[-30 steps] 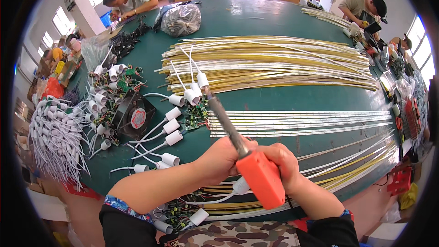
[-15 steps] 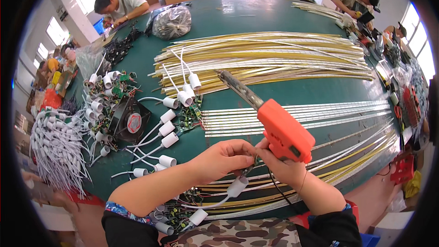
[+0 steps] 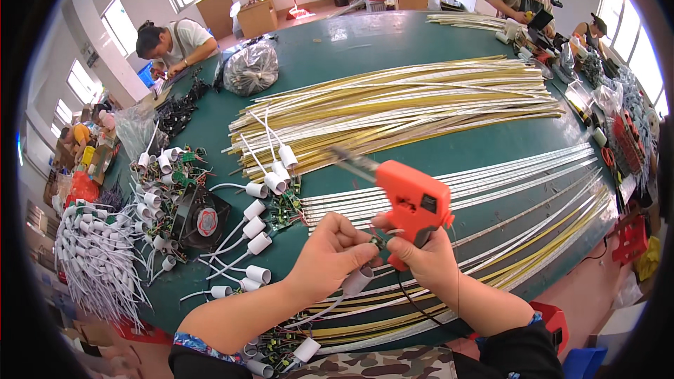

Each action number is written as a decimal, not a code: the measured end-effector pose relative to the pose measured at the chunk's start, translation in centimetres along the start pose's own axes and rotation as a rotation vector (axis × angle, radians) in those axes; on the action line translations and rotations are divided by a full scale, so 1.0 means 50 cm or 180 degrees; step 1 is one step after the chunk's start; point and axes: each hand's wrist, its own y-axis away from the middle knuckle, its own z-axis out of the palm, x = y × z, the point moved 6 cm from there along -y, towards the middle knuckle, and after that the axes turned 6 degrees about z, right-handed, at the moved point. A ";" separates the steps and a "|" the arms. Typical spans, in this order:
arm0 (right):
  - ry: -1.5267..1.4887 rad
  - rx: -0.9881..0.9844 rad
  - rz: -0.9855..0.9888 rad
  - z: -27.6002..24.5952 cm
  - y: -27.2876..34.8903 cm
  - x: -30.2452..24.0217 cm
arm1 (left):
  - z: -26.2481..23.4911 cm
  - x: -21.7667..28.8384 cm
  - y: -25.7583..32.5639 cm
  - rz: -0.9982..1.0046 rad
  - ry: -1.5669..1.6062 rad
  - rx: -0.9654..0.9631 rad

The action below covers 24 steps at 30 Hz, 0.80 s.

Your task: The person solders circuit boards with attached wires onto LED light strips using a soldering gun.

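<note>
**Soldering gun (image 3: 415,193) in right hand (image 3: 432,261); small circuit board (image 3: 379,241) at left hand (image 3: 324,254)**

The right hand is closed on the lower part of the soldering gun. The orange-red body stands above the fingers; its metal tip, blurred, points to the upper left, away from the circuit board. A black cord (image 3: 412,300) runs down from below the grip.

The left hand is closed, with thumb and fingers pinching the small circuit board. The board lies between the two hands, just beside the right thumb; whether that thumb touches it cannot be told. A white socket (image 3: 358,281) sits directly below the left fingertips.

Beyond the hands, flat white strips (image 3: 491,184) lie in a row on the green table (image 3: 372,45). Farther out is a pile of yellow and white strips (image 3: 400,109). To the left lie white sockets with cables (image 3: 255,227) and a black fan (image 3: 203,216).
</note>
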 end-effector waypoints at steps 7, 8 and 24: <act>-0.0046 -0.0210 -0.0534 0.017 0.001 -0.013 | 0.013 -0.010 0.006 -0.0188 -0.0001 -0.0450; -0.0144 -0.0064 -0.0155 0.006 0.009 -0.011 | 0.017 -0.007 0.008 -0.0134 -0.0067 -0.0451; -0.0141 0.0533 -0.0627 -0.058 0.007 -0.051 | -0.075 0.307 0.080 0.1454 -0.5827 -0.0143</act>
